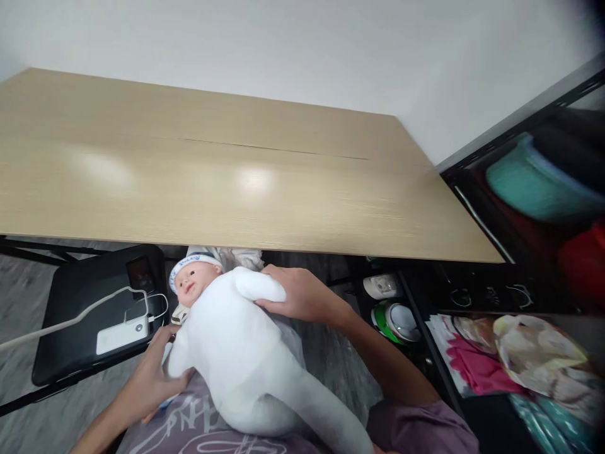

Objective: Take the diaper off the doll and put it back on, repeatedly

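Your left hand (158,369) is closing in a narrow grip around one stuffed arm of the doll (231,359), with the thumb lying across the front of the cloth. Your right hand (297,293) is holding the other stuffed arm of the doll near its rounded end, the fingers and the thumb pressing on it from two sides. Both grips are looking narrow, but how firmly they are squeezing, I cannot tell.

Your left forearm is slanting up from the lower left corner. Your right forearm is slanting up and inward from the purple sleeve (420,425), with the palm facing toward the doll.

The doll is lying face up against your shirt (203,435), in front of the near edge of the table (246,195), and its legs are stretching toward the lower right. Its body is showing smooth white fabric, plump and round, while the head is looking smooth, and it is wearing a white cap (197,260) with blue letters. The table is showing a pale wood grain and shining in two spots. On the left, a white power bank (121,334) is resting on a flat black surface (70,334), with a cable plugged in.
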The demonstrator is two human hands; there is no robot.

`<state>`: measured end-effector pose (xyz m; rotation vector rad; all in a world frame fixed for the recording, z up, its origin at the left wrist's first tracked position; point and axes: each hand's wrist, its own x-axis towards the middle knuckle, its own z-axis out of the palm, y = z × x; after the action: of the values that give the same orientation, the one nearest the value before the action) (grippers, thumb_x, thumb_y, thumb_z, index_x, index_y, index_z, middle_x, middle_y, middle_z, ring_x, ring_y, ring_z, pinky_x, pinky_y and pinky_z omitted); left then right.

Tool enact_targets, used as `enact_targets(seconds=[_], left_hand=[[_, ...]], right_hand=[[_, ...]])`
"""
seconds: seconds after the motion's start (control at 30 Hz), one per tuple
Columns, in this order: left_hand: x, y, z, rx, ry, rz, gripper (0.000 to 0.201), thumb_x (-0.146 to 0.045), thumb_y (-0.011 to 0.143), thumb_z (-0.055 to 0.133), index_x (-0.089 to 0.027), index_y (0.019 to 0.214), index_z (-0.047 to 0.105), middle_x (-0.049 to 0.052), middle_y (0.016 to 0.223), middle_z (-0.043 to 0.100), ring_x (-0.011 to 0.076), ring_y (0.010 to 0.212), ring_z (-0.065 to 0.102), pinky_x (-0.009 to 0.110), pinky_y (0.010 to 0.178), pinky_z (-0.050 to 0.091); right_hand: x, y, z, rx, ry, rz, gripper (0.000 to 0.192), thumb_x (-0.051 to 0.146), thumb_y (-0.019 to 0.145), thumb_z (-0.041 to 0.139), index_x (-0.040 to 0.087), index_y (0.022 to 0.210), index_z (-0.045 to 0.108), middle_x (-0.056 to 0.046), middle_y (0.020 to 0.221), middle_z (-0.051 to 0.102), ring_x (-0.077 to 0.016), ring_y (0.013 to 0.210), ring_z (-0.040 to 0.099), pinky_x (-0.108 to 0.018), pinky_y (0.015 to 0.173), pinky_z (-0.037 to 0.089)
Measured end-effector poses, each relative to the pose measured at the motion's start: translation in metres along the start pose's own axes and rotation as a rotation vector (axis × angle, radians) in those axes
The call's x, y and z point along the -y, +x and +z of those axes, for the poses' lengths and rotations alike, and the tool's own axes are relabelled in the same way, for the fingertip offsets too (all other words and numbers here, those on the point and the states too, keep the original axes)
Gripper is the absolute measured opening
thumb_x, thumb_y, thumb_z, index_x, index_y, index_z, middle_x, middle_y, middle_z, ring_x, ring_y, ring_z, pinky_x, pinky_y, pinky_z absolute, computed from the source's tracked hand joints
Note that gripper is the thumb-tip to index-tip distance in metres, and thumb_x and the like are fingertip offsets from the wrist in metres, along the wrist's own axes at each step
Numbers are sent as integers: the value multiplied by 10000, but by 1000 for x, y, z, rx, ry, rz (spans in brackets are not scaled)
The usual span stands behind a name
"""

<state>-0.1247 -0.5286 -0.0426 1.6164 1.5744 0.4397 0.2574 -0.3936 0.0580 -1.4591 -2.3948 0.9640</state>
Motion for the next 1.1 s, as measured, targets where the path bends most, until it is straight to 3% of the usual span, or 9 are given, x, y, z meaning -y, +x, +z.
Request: enact_targets(seconds=[0.1,0.2,0.33,0.43,0.53,0.67,0.87,1.0,1.1], left_hand=[[-19,-9,-16,-81,5,96,586,-372,889,741,-277,1427,528,94,1348,746,333,1164,772,447,957,673],[-49,12,-38,-158,75,187,620,-413,878,760,-272,1426,507,82,1249,778,325,1058,802,402,860,669],[-101,84,-67,-119,152,298,648,-517,919,726,-228,1453,498,126,1310,776,352,1126,797,420,916,637],[-137,149,-83,-52,183,395,627,-522,931,702,-216,1442,504,126,1379,768,329,1181,773,401,998,594],[-159,206,-93,-46,232,431,704,-575,904,700,-194,1464,511,144,1397,772,342,1186,758,410,1008,572],[-164,258,-100,-120,359,397,767,-568,854,714,-155,1478,546,180,1381,777,359,1124,747,417,968,559],[-161,298,-111,-234,512,330,696,-705,996,647,-151,1417,636,169,1199,804,347,1021,716,384,887,502],[-150,342,-114,-352,619,411,652,-775,1042,544,-191,1260,736,162,1138,800,374,1065,690,426,908,496],[-139,385,-118,-435,673,467,675,-799,1034,547,-203,1253,775,172,1128,797,397,1095,684,461,928,499]], right_hand=[[5,-28,-17,-102,77,-38,368,603,1008,761,340,1265,761,-47,1208,853,-361,1089,823,-465,939,628],[2,-50,-32,-261,91,-35,387,590,1014,777,338,1306,746,-42,1235,850,-337,1076,824,-452,939,633],[-16,-50,-44,-519,-2,64,383,591,1043,742,313,1306,755,-65,1166,858,-342,1023,814,-430,866,598],[-41,-29,-47,-643,-95,154,418,642,1064,688,280,1256,773,-85,1103,861,-346,988,798,-409,831,550],[-71,-2,-47,-714,-179,213,523,727,1070,624,248,1205,785,-117,1063,861,-356,961,781,-396,797,517],[-102,28,-46,-765,-210,229,607,771,1075,590,227,1269,779,-144,1184,859,-375,1061,780,-411,855,536],[-129,70,-54,-765,-197,214,637,785,1093,564,217,1293,769,-145,1210,847,-367,1089,774,-422,895,560],[-154,110,-67,-793,-221,140,661,804,1102,544,214,1300,766,-148,1189,845,-369,1057,771,-435,890,564],[-178,146,-80,-819,-259,78,683,816,1107,522,207,1301,763,-164,1197,840,-376,1059,766,-445,889,567]])
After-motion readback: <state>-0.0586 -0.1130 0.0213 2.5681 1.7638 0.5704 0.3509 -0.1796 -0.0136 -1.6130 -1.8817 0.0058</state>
